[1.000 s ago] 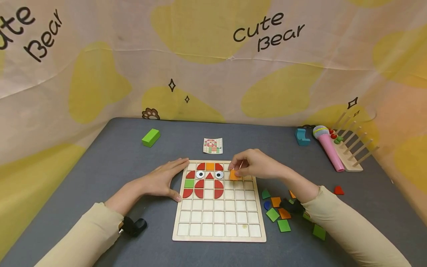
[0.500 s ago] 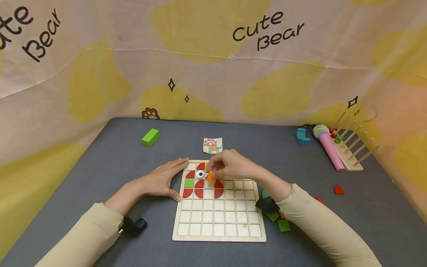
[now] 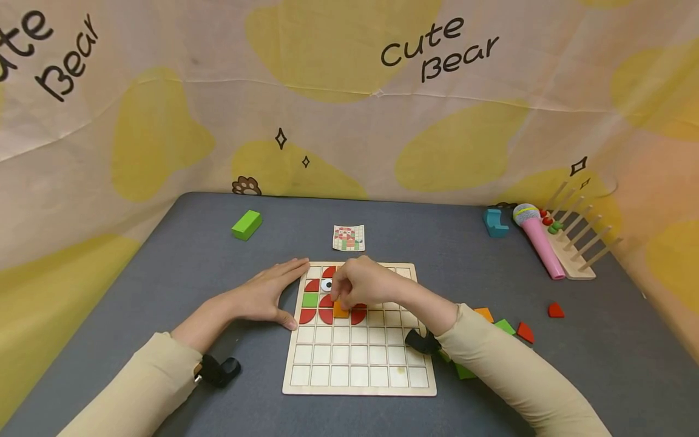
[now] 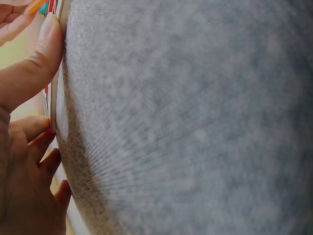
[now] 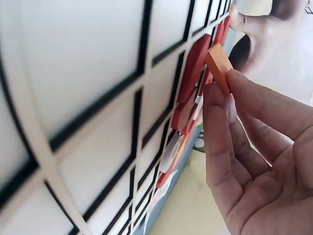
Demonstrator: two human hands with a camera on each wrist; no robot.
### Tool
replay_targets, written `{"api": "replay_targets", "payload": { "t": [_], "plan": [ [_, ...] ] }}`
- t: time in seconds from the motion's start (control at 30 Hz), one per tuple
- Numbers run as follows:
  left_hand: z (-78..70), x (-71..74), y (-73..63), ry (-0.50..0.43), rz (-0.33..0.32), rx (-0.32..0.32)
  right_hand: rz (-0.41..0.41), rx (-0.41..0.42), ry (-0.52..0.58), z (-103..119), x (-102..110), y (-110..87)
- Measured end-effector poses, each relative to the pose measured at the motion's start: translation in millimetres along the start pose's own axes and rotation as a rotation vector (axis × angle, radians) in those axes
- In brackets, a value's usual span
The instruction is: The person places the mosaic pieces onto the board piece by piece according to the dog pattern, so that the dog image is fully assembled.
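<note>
My R hand (image 3: pixel 364 282) pinches an orange sq. tile (image 3: pixel 341 311) over the wooden grid board (image 3: pixel 358 355); my L hand (image 3: pixel 261 295), fingers extended, touches its L edge.

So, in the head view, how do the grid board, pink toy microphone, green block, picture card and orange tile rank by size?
1. Wooden grid board
2. Pink toy microphone
3. Picture card and green block: too alike to rank
4. Orange square tile, partly covered by the right hand
</note>
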State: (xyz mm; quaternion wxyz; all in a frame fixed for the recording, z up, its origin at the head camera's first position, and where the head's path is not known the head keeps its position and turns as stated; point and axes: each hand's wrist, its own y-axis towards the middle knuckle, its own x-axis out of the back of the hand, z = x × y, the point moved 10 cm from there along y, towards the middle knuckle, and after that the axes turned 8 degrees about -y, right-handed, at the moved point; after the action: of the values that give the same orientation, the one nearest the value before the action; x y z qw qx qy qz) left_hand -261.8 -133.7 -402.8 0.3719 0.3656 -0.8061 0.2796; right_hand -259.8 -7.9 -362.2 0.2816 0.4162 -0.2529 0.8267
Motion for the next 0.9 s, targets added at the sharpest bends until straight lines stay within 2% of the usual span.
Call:
{"api": "replay_targets", "payload": {
  "t": [0.23, 0.9],
  "plan": [
    [-0.5, 0.1, 0.3, 0.001, -0.002, -0.002, 0.028, 0.025, -0.045, 0.7, -4.0, -0.6],
    [-1.0, 0.5, -0.7, -0.001, -0.007, 0.002, 0.041, 0.021, -0.059, -0.4, -10.5, 1.7]
  ]
}}
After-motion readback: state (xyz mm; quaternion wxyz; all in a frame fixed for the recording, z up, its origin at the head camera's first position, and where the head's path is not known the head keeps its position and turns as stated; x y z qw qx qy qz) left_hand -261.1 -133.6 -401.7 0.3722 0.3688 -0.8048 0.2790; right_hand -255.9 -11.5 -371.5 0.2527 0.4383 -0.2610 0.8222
